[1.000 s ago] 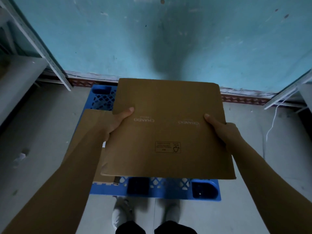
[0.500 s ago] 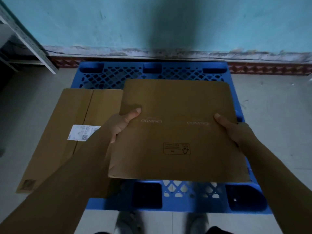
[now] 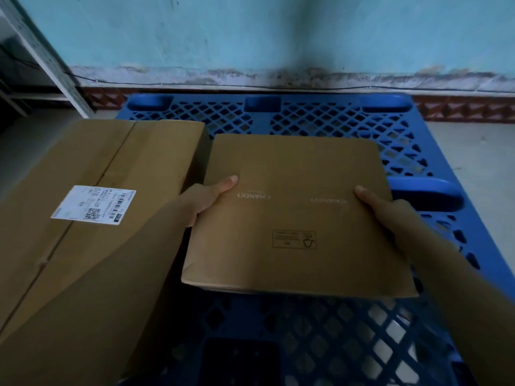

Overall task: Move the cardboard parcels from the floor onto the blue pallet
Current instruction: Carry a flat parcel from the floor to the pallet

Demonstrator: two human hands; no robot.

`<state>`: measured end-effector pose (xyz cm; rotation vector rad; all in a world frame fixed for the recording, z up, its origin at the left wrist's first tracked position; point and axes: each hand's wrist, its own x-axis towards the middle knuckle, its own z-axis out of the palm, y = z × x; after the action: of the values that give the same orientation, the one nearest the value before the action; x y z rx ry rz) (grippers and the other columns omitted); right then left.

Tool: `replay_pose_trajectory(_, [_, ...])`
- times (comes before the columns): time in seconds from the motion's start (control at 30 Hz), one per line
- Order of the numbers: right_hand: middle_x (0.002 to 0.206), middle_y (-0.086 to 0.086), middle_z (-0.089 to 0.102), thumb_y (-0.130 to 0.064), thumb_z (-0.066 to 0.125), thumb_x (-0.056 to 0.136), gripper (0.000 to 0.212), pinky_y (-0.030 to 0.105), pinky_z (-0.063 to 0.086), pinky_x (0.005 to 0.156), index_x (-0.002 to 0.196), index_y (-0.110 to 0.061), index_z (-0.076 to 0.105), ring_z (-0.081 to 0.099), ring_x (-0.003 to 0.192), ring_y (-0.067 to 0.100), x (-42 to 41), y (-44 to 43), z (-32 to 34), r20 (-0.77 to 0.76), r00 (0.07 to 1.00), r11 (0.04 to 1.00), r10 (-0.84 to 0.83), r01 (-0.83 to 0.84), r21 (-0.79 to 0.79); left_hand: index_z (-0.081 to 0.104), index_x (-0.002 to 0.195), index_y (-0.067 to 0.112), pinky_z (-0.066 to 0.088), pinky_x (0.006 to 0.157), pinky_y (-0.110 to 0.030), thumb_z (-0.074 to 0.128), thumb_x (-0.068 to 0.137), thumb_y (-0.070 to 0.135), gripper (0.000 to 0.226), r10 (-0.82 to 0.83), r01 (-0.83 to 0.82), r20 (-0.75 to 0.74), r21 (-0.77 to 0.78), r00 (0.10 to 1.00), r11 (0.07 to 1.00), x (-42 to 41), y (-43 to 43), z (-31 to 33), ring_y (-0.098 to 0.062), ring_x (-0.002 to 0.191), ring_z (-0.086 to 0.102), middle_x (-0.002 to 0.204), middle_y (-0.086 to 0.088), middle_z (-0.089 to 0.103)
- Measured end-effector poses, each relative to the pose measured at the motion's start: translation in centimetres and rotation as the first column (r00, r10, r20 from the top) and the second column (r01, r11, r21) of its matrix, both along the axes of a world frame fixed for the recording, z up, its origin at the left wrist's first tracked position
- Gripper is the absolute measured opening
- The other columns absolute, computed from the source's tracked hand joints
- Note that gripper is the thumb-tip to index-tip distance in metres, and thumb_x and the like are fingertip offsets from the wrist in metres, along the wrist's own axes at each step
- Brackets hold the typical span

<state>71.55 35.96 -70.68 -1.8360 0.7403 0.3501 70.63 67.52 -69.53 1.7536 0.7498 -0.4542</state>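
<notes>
A flat brown cardboard parcel (image 3: pixel 295 218) with printed lettering hangs low over the blue pallet (image 3: pixel 404 151). My left hand (image 3: pixel 207 197) grips its left edge, thumb on top. My right hand (image 3: pixel 390 211) grips its right edge the same way. Whether the parcel touches the pallet I cannot tell. A larger cardboard parcel (image 3: pixel 92 196) with a white shipping label (image 3: pixel 93 204) lies on the pallet's left side, right beside the one I hold.
A pale blue wall (image 3: pixel 250 32) stands just behind the pallet, with a patterned skirting strip (image 3: pixel 459 110) at its foot. A metal shelf frame (image 3: pixel 41 59) leans in at the far left. Grey floor (image 3: pixel 479 157) shows to the right of the pallet.
The held parcel has come down and forward toward the pallet, beside the larger parcel. The view has dropped closer; both hands keep their hold.
</notes>
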Motion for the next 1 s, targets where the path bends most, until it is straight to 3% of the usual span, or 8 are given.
replay_pose_trajectory(0.13, [0.117, 0.018, 0.054, -0.059, 0.067, 0.076, 0.087, 0.04, 0.04, 0.077, 0.133, 0.002, 0.041, 0.053, 0.097, 0.033, 0.9, 1.2, -1.5, 0.007, 0.999, 0.998, 0.045, -0.045, -0.041, 0.041, 0.138, 0.006, 0.047, 0.079, -0.037, 0.07, 0.068, 0.066, 0.097, -0.009, 0.009, 0.017, 0.011, 1.0, 1.0, 0.5, 1.4, -1.5, -0.024, 0.098, 0.059, 0.124, -0.012, 0.057])
replay_pose_trajectory(0.23, [0.099, 0.015, 0.054, -0.057, 0.063, 0.081, 0.067, 0.039, 0.04, 0.074, 0.113, 0.001, 0.048, 0.05, 0.079, 0.026, 1.4, 2.0, -2.2, 0.007, 0.996, 0.993, 0.086, -0.085, -0.085, 0.04, 0.138, 0.002, 0.046, 0.08, -0.037, 0.068, 0.073, 0.062, 0.092, -0.001, 0.0, 0.028, 0.04, 1.0, 0.999, 1.0, 2.0, -2.1, -0.023, 0.094, 0.057, 0.122, -0.012, 0.056])
replay_pose_trajectory(0.3, [0.084, 0.011, 0.052, -0.055, 0.062, 0.083, 0.058, 0.039, 0.04, 0.072, 0.099, -0.002, 0.046, 0.048, 0.068, 0.022, 1.7, 2.3, -2.6, 0.001, 0.995, 0.99, 0.1, -0.099, -0.1, 0.038, 0.14, 0.002, 0.049, 0.087, -0.041, 0.069, 0.071, 0.064, 0.098, 0.013, -0.014, 0.028, 0.065, 1.0, 0.998, 1.2, 2.1, -2.7, -0.027, 0.103, 0.058, 0.128, -0.014, 0.055])
replay_pose_trajectory(0.43, [0.079, 0.01, 0.055, -0.049, 0.062, 0.085, 0.048, 0.035, 0.042, 0.058, 0.092, -0.003, 0.051, 0.052, 0.066, 0.022, 2.3, 2.5, -3.2, 0.037, 0.993, 0.986, 0.116, -0.11, -0.128, 0.027, 0.146, 0.001, 0.043, 0.102, -0.044, 0.066, 0.078, 0.059, 0.098, -0.039, -0.011, 0.145, 0.334, 0.989, 0.943, 1.4, 1.5, -3.9, -0.031, 0.125, 0.048, 0.143, -0.016, 0.044])
replay_pose_trajectory(0.57, [0.075, 0.005, 0.051, -0.051, 0.057, 0.088, 0.046, 0.033, 0.039, 0.059, 0.093, -0.006, 0.051, 0.05, 0.066, 0.019, 2.2, 2.5, -3.5, 0.044, 0.977, 0.955, 0.209, -0.194, -0.223, 0.027, 0.146, 0.008, 0.037, 0.101, -0.037, 0.06, 0.091, 0.036, 0.07, -0.181, -0.015, 0.284, 0.571, 0.942, 0.821, 0.8, 0.4, -4.2, -0.027, 0.128, 0.045, 0.144, -0.014, 0.041])
replay_pose_trajectory(0.73, [0.071, 0.009, 0.05, -0.054, 0.056, 0.088, 0.052, 0.038, 0.045, 0.069, 0.072, -0.005, 0.045, 0.05, 0.064, 0.023, 1.2, 2.9, -4.4, 0.041, 0.983, 0.943, 0.177, -0.157, -0.295, 0.027, 0.146, 0.006, 0.032, 0.108, -0.035, 0.06, 0.09, 0.035, 0.07, -0.244, 0.025, 0.277, 0.613, 0.929, 0.79, -1.5, -0.1, -5.4, -0.025, 0.132, 0.039, 0.149, -0.012, 0.035])
replay_pose_trajectory(0.83, [0.072, 0.011, 0.054, -0.055, 0.056, 0.087, 0.051, 0.039, 0.046, 0.068, 0.071, -0.008, 0.047, 0.052, 0.064, 0.024, 1.2, 3.1, -4.7, 0.068, 0.985, 0.94, 0.158, -0.129, -0.316, 0.019, 0.149, 0.006, 0.028, 0.114, -0.039, 0.057, 0.091, 0.039, 0.077, -0.278, 0.074, 0.254, 0.601, 0.927, 0.796, -2.2, 0.2, -6.3, -0.024, 0.138, 0.031, 0.155, -0.011, 0.023])
replay_pose_trajectory(1.0, [0.073, 0.01, 0.055, -0.058, 0.055, 0.086, 0.051, 0.035, 0.043, 0.061, 0.074, -0.008, 0.049, 0.053, 0.066, 0.024, 1.9, 3.5, -5.4, 0.089, 0.984, 0.933, 0.151, -0.113, -0.341, 0.003, 0.153, 0.009, 0.015, 0.117, -0.032, 0.054, 0.094, 0.037, 0.083, -0.295, 0.119, 0.222, 0.576, 0.929, 0.808, -0.8, 1.1, -6.0, -0.022, 0.146, 0.015, 0.161, -0.006, 0.005])
